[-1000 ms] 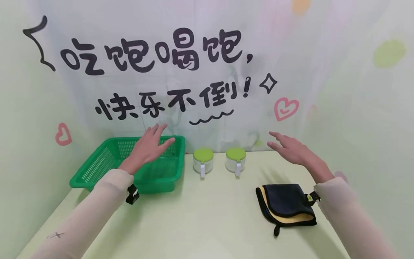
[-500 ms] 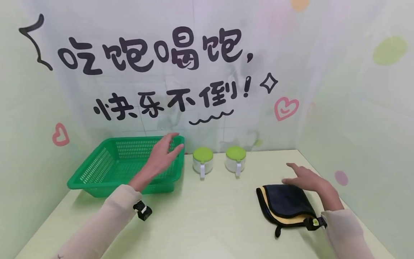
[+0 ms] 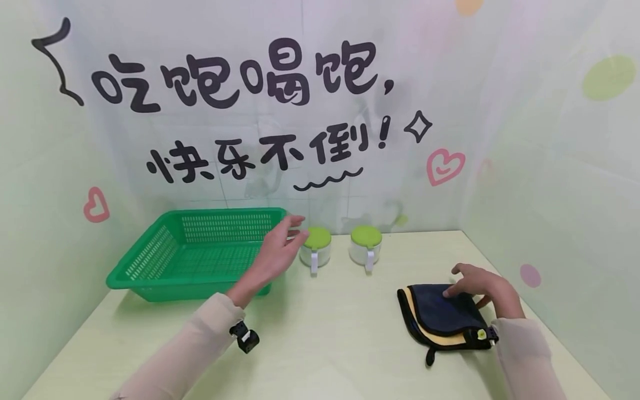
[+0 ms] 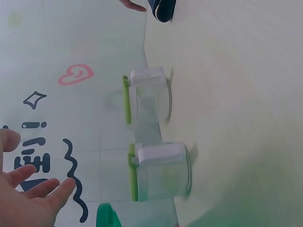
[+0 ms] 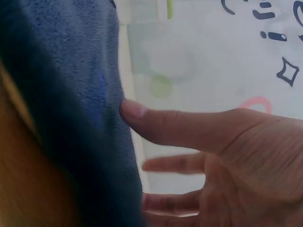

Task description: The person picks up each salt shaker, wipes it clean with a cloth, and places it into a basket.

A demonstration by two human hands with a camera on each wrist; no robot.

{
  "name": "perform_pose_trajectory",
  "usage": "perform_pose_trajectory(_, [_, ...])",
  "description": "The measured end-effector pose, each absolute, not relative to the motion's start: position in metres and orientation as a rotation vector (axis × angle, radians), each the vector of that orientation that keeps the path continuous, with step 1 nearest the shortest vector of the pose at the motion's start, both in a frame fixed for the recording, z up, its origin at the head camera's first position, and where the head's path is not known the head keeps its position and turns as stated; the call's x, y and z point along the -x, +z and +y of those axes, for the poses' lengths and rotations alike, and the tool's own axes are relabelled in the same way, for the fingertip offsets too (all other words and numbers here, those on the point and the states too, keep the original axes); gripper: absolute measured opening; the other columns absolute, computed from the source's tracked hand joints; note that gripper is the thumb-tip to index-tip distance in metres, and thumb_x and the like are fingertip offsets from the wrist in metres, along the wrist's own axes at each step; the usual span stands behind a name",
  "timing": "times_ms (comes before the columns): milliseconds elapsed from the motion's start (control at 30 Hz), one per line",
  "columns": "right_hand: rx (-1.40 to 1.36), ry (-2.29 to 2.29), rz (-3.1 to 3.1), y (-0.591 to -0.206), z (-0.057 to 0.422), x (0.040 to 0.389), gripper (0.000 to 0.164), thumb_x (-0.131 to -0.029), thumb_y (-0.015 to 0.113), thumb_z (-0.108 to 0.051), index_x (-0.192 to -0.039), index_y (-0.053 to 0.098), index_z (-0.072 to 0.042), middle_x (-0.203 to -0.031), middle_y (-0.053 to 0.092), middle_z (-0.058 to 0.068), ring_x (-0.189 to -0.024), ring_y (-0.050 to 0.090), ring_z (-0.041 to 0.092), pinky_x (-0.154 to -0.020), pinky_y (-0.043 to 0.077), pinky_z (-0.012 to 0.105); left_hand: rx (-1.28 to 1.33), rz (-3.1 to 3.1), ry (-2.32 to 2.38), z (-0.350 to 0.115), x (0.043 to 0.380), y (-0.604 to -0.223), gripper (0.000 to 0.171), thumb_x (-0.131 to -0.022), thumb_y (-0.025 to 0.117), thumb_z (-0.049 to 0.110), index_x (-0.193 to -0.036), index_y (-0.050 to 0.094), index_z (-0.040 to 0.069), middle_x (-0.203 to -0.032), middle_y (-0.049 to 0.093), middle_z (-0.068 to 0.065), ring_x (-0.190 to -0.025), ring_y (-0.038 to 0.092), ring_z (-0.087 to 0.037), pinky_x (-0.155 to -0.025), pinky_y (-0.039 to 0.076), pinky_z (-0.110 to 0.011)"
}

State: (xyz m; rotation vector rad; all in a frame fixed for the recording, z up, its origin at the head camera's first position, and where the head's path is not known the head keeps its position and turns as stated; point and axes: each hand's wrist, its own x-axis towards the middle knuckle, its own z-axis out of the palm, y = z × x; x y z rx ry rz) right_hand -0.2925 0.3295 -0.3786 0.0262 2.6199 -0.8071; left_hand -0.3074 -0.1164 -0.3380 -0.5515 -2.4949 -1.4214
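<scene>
My left hand (image 3: pixel 276 253) hovers over the right rim of the green basket, fingers loosely bent and holding nothing. Close to its fingertips stands a clear lidded cup (image 3: pixel 316 253) with a green lid and white handle. Its matching cup (image 3: pixel 365 250) is a little to the right; both cups (image 4: pixel 163 175) also show in the left wrist view. Over the far right corner of a folded blue-grey cloth (image 3: pixel 440 311) with yellow lining and black edging is my right hand (image 3: pixel 481 282). Its thumb (image 5: pixel 165 125) and fingers are spread apart; whether they touch the cloth, I cannot tell.
A green plastic basket (image 3: pixel 195 290) with perforated sides stands at the table's back left. Behind the pale table (image 3: pixel 340 339) hangs a white backdrop (image 3: pixel 320 128) with black lettering and pink hearts. Walls rise on the left and right sides.
My left hand has moved right, from above the basket toward the nearer cup. My right hand has come down to the folded cloth. Basket, cups and cloth have stayed in place.
</scene>
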Motion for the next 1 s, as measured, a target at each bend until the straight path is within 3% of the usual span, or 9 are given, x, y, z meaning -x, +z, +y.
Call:
perform_pose_trajectory(67, [-0.057, -0.812, 2.631, -0.382, 0.332, 0.294, 0.085, -0.082, 0.074, -0.032, -0.138, 0.028, 0.012, -0.131, 0.040, 0.037, -0.106, 0.054, 0.048, -0.068, 0.055, 0.045, 0.561, -2.487, -1.444, -0.109, 0.306, -0.340, 0.041, -0.100, 0.048, 0.033, -0.136, 0.046, 0.013, -0.139, 0.050, -0.008, -0.127, 0.052, -0.028, -0.105, 0.043, -0.041])
perform_pose_trajectory(167, [-0.116, -0.802, 2.678, -0.387, 0.334, 0.297, 0.063, -0.078, 0.077, -0.031, -0.110, 0.044, 0.012, -0.097, 0.052, 0.024, -0.081, 0.056, 0.031, -0.061, 0.051, 0.037, 0.554, -2.481, -1.453, -0.099, 0.305, -0.343, 0.042, -0.100, 0.045, 0.039, -0.134, 0.047, 0.015, -0.136, 0.052, -0.008, -0.124, 0.054, -0.026, -0.104, 0.044, -0.042])
perform_pose_trajectory(233, [-0.127, -0.777, 2.714, -0.391, 0.334, 0.298, 0.049, -0.076, 0.078, -0.031, -0.089, 0.048, 0.005, -0.074, 0.045, 0.010, -0.062, 0.046, 0.019, -0.053, 0.045, 0.030, 0.538, -2.478, -1.465, -0.093, 0.306, -0.345, 0.043, -0.100, 0.042, 0.044, -0.133, 0.048, 0.017, -0.133, 0.053, -0.007, -0.122, 0.055, -0.025, -0.102, 0.045, -0.043])
perform_pose_trajectory(333, [-0.128, -0.752, 2.748, -0.394, 0.333, 0.300, 0.044, -0.073, 0.080, -0.032, -0.078, 0.047, -0.003, -0.068, 0.034, 0.001, -0.053, 0.033, 0.013, -0.048, 0.035, 0.026, 0.506, -2.473, -1.493, -0.086, 0.308, -0.350, 0.045, -0.099, 0.040, 0.049, -0.131, 0.050, 0.019, -0.130, 0.054, -0.005, -0.119, 0.057, -0.025, -0.100, 0.046, -0.044])
perform_pose_trajectory(633, [-0.146, -0.809, 2.745, -0.391, 0.329, 0.305, 0.038, -0.077, 0.076, -0.035, -0.076, 0.053, -0.005, -0.077, 0.053, 0.005, -0.071, 0.054, 0.019, -0.060, 0.049, 0.035, 0.409, -2.390, -1.894, -0.065, 0.314, -0.372, 0.041, -0.097, 0.050, 0.043, -0.128, 0.055, 0.015, -0.124, 0.059, -0.009, -0.111, 0.063, -0.029, -0.096, 0.050, -0.040])
perform_pose_trajectory(767, [-0.110, -0.871, 2.717, -0.386, 0.329, 0.307, 0.050, -0.084, 0.069, -0.038, -0.104, 0.056, 0.005, -0.106, 0.059, 0.024, -0.093, 0.060, 0.034, -0.068, 0.052, 0.043, 0.393, -2.295, -2.110, -0.057, 0.318, -0.380, 0.038, -0.099, 0.050, 0.031, -0.127, 0.053, 0.006, -0.122, 0.057, -0.018, -0.109, 0.063, -0.030, -0.092, 0.053, -0.040])
perform_pose_trajectory(867, [-0.089, -0.924, 2.686, -0.382, 0.330, 0.308, 0.074, -0.087, 0.064, -0.040, -0.133, 0.039, 0.012, -0.129, 0.047, 0.034, -0.108, 0.056, 0.044, -0.072, 0.052, 0.046, 0.373, -2.269, -2.174, -0.051, 0.322, -0.386, 0.036, -0.100, 0.050, 0.027, -0.126, 0.052, 0.002, -0.121, 0.057, -0.022, -0.105, 0.064, -0.029, -0.090, 0.054, -0.041])
perform_pose_trajectory(933, [-0.079, -0.958, 2.676, -0.379, 0.330, 0.307, 0.080, -0.088, 0.063, -0.040, -0.140, 0.031, 0.012, -0.134, 0.042, 0.035, -0.111, 0.055, 0.044, -0.074, 0.052, 0.046, 0.350, -2.269, -2.210, -0.046, 0.325, -0.389, 0.036, -0.099, 0.050, 0.027, -0.125, 0.052, 0.001, -0.122, 0.058, -0.023, -0.104, 0.064, -0.028, -0.089, 0.054, -0.041])
perform_pose_trajectory(1000, [-0.087, -1.007, 2.670, -0.376, 0.330, 0.305, 0.069, -0.088, 0.063, -0.039, -0.133, 0.039, 0.008, -0.128, 0.047, 0.031, -0.106, 0.058, 0.039, -0.074, 0.052, 0.044, 0.326, -2.282, -2.241, -0.040, 0.327, -0.392, 0.037, -0.099, 0.050, 0.028, -0.125, 0.053, 0.001, -0.122, 0.059, -0.022, -0.104, 0.065, -0.027, -0.089, 0.054, -0.041])
